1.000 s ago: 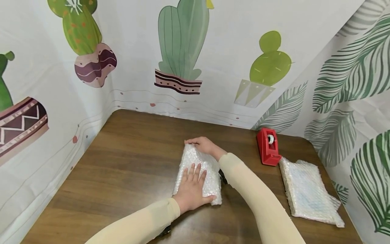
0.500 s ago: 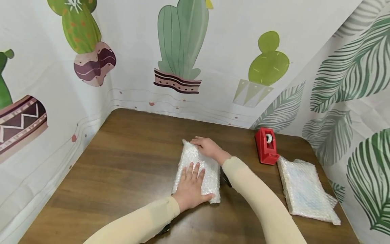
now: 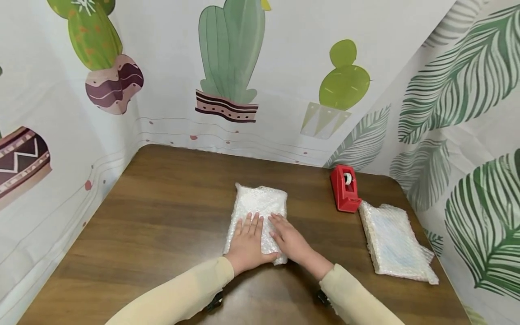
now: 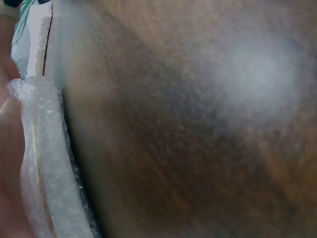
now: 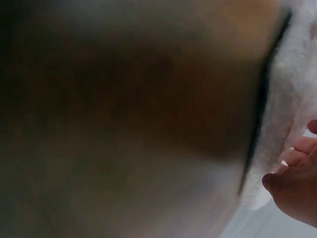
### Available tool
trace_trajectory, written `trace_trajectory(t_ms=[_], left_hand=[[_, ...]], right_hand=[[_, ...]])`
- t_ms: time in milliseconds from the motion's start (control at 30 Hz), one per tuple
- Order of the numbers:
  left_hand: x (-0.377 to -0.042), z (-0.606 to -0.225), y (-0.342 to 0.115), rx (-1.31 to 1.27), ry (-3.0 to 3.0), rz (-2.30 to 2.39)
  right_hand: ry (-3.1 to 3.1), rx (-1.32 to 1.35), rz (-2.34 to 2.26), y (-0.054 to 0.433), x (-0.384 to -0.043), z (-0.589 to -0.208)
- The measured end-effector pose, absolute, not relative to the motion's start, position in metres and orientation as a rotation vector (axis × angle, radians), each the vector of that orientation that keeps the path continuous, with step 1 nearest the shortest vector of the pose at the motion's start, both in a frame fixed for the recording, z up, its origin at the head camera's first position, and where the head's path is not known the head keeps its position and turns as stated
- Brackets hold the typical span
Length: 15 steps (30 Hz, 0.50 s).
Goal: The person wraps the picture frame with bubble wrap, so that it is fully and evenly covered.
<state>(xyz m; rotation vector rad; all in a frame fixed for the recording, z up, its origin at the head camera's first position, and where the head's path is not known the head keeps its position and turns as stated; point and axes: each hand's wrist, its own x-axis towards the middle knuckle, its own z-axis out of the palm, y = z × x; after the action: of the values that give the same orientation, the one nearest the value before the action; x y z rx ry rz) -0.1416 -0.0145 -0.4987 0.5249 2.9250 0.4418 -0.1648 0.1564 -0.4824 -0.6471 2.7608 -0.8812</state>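
Note:
A flat package in bubble wrap (image 3: pixel 260 198) lies on the brown table (image 3: pixel 174 216) in the head view. My left hand (image 3: pixel 248 243) rests on its near half, fingers spread and straight. Close beside it, my right hand (image 3: pixel 291 241) touches the package's right side with loosely extended fingers. In the left wrist view, the package's side (image 4: pixel 57 163) stands at the left edge, next to part of the left hand (image 4: pixel 10 163). The right wrist view shows the wrapped side (image 5: pixel 280 109) with the right thumb and fingers (image 5: pixel 297 191) at it.
A red tape dispenser (image 3: pixel 345 189) with a white roll stands toward the back right. Right of it lies another bubble-wrapped package (image 3: pixel 394 243), bluish through the wrap. A cactus-patterned cloth (image 3: pixel 170 81) hangs behind the table.
My right hand has left the package's far edge and come back toward me to its right side. The left hand stays flat on the package. The head view has shifted slightly right.

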Motion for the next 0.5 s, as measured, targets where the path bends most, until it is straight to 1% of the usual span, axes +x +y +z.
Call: trace_trajectory(t_ms=[267,500], left_hand=[[-0.1441,-0.4975,-0.0142,0.51,2.941,0.513],[-0.1438,-0.4969,-0.0155,0.521,2.931,0.558]], right_hand=[[2.702,-0.622,-0.885,0.1537,-0.1674,-0.4781],[2.798,-0.66,-0.706,0.1504,-0.1593,-0.4868]])
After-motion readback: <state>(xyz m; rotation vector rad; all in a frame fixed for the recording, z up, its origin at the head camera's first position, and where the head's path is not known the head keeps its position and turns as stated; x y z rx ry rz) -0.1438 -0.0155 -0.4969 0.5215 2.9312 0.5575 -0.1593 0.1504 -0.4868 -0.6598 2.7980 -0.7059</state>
